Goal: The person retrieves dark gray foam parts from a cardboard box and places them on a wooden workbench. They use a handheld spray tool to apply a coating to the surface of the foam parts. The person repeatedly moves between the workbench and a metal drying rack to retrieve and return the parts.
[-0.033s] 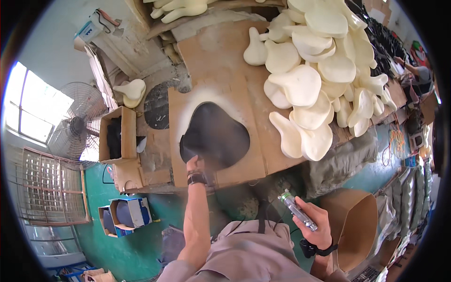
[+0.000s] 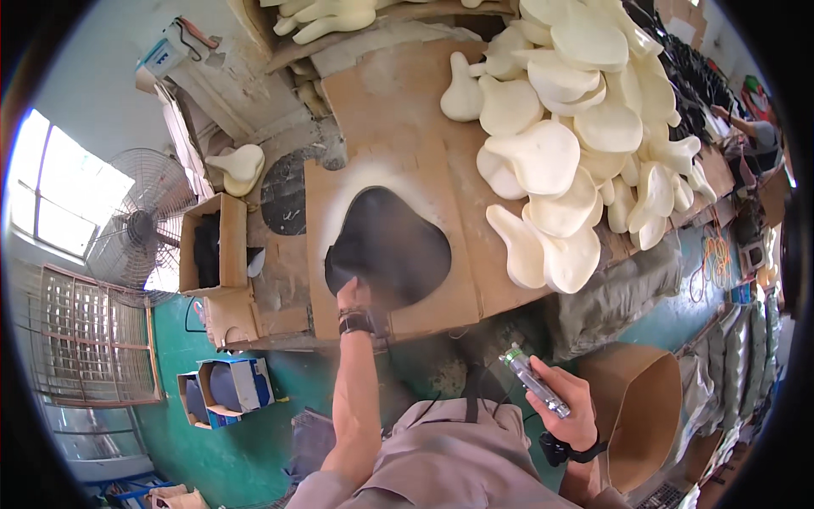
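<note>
A black, saddle-shaped piece (image 2: 390, 237) lies flat on a cardboard sheet (image 2: 462, 297), with a pale dusting on the board around its far edge. My left hand (image 2: 353, 295) is closed at the near left edge of this piece, its fingertips pinching there; a blurred patch in the picture partly smears them. Off the table's front edge, in front of my body, my right hand (image 2: 570, 403) grips a silver, tube-like hand tool with a green end (image 2: 536, 383). That end points away from me and to the left. The tool's exact kind is unclear.
Many cream foam saddle pads (image 2: 543, 157) are heaped on the right of the table. A cardboard box with black material (image 2: 233, 246) stands left, near a large wire fan (image 2: 140, 225). An open carton (image 2: 632, 407) sits beside my right hand. A person (image 2: 750, 131) is at far right.
My right hand and its tool have shifted very slightly to the left. My left hand stays at the edge of the black piece.
</note>
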Available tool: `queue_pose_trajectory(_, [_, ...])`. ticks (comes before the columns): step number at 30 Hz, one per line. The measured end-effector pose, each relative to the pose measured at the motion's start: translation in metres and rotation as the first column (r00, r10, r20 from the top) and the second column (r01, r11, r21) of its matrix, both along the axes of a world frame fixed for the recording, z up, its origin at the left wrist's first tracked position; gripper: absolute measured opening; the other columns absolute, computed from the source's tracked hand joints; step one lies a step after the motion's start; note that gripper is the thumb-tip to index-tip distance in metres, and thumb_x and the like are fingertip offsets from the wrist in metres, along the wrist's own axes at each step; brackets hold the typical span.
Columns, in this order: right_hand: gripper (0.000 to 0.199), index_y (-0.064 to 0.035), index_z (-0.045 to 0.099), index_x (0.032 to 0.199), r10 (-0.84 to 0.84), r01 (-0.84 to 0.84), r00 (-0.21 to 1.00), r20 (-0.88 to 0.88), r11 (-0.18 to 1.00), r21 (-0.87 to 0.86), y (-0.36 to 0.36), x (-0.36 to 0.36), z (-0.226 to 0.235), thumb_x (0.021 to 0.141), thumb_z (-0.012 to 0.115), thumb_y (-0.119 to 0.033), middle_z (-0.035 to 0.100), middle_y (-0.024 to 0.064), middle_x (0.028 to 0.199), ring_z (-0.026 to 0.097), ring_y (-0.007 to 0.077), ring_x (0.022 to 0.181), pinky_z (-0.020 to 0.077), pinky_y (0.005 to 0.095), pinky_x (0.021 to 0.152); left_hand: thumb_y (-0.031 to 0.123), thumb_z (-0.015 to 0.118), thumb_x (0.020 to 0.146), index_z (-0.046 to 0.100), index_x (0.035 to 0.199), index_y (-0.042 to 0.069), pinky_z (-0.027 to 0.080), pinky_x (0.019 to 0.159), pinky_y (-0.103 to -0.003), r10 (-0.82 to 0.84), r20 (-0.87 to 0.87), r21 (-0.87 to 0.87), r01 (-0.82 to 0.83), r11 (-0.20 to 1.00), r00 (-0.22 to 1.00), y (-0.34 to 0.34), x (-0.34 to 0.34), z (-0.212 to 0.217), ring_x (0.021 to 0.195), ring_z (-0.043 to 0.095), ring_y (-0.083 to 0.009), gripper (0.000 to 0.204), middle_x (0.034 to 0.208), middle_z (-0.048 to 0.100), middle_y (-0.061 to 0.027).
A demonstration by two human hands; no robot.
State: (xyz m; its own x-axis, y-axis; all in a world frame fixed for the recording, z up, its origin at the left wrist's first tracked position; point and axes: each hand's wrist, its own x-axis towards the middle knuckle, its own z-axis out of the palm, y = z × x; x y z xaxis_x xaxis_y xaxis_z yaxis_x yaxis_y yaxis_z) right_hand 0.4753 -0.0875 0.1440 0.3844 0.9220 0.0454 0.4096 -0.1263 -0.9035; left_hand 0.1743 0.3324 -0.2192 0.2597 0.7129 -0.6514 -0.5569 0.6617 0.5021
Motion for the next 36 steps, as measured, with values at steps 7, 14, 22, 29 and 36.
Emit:
queue_pose_trajectory(7, [0.067,-0.0032,0.059,0.135,0.116,-0.114,0.992,0.058,0.993,-0.032,0.016,0.01,-0.009,0.07,0.071,0.008,0.067,0.0176,0.095,0.065,0.0333,0.076,0.0523,0.0347,0.07,0.011,0.06,0.082,0.064,0.102,-0.002,0.049,0.097,-0.047,0.158,0.466,0.234,-0.294,0.927,0.87,0.029,0.084,0.141,0.098,0.065,-0.0322,0.024,0.104,0.069,-0.0135])
queue_pose_trajectory(14, [0.071,-0.0026,0.058,0.134,0.32,-0.314,0.943,0.091,0.947,-0.072,0.047,0.015,-0.015,0.065,0.067,0.007,0.067,0.0169,0.095,0.065,0.035,0.078,0.0537,0.0371,0.071,0.007,0.054,0.074,0.062,0.115,-0.005,0.044,0.107,-0.051,0.238,0.643,0.337,-0.548,0.766,0.728,-0.033,0.023,0.278,0.116,0.062,-0.0376,0.043,0.119,0.067,-0.0201])
queue_pose_trajectory(22, [0.063,-0.0023,0.059,0.133,0.663,-0.646,0.74,0.114,0.747,-0.155,0.112,-0.035,-0.016,0.071,0.07,0.003,0.068,0.0164,0.096,0.066,0.0342,0.083,0.054,0.0372,0.077,0.008,0.05,0.072,0.059,0.122,-0.006,0.044,0.109,-0.053,0.594,0.487,0.355,-0.766,0.536,0.641,-0.18,-0.127,0.273,0.116,0.062,-0.0383,0.053,0.122,0.065,-0.0214])
queue_pose_trajectory(29, [0.053,0.0021,0.061,0.127,0.819,-0.785,0.566,0.097,0.571,-0.241,0.151,-0.143,-0.03,0.075,0.068,0.002,0.069,0.0187,0.095,0.067,0.0337,0.082,0.0529,0.0376,0.075,0.012,0.057,0.066,0.061,0.083,0.004,0.047,0.097,-0.043,0.937,0.173,0.05,-0.953,0.298,0.303,-0.293,-0.241,0.183,0.094,0.063,-0.0318,0.02,0.1,0.067,-0.0099])
queue_pose_trajectory(36, [0.045,0.0072,0.062,0.125,0.904,-0.797,0.425,0.051,0.4,-0.453,0.117,-0.293,-0.024,0.081,0.068,-0.002,0.069,0.0179,0.09,0.064,0.0216,0.072,0.0505,0.0318,0.07,0.019,0.057,0.069,0.058,0.085,0.004,0.053,0.076,-0.042,0.996,0.08,-0.144,-0.989,0.04,0.028,-0.386,-0.359,0.133,0.078,0.064,-0.0327,0.022,0.087,0.063,-0.0103])
